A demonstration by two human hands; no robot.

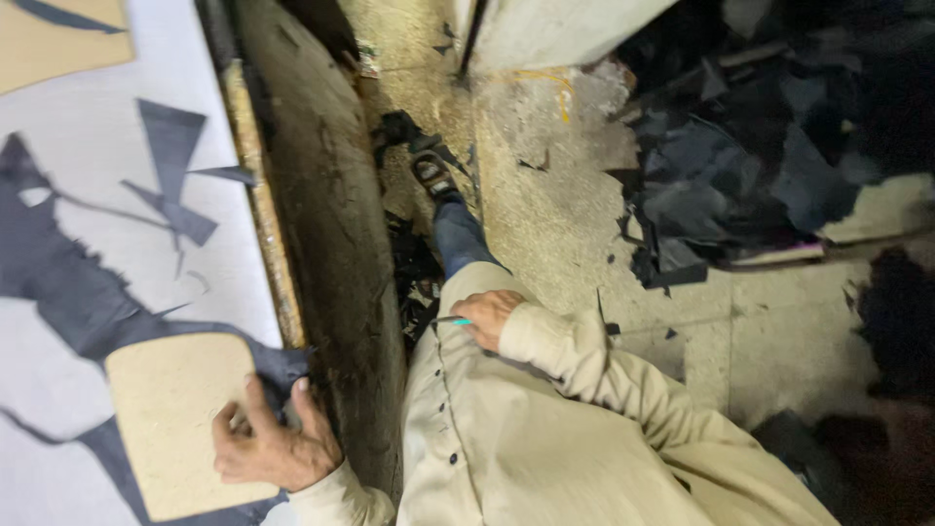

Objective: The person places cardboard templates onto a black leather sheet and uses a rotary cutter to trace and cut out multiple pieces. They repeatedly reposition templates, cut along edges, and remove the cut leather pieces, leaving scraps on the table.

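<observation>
Now the left hand (273,446) presses spread fingers on a tan rounded cardboard template (170,419) over dark grey leather (58,282); the right hand (490,317), fingers curled, pinches a thin teal-handled tool (454,320).

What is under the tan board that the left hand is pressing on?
Under the tan board, dark grey sheet material sticks out on its left, top and bottom edges, lying on the white tabletop. The left hand rests on the board's right edge. How the sheet looks beneath the board is hidden.
</observation>
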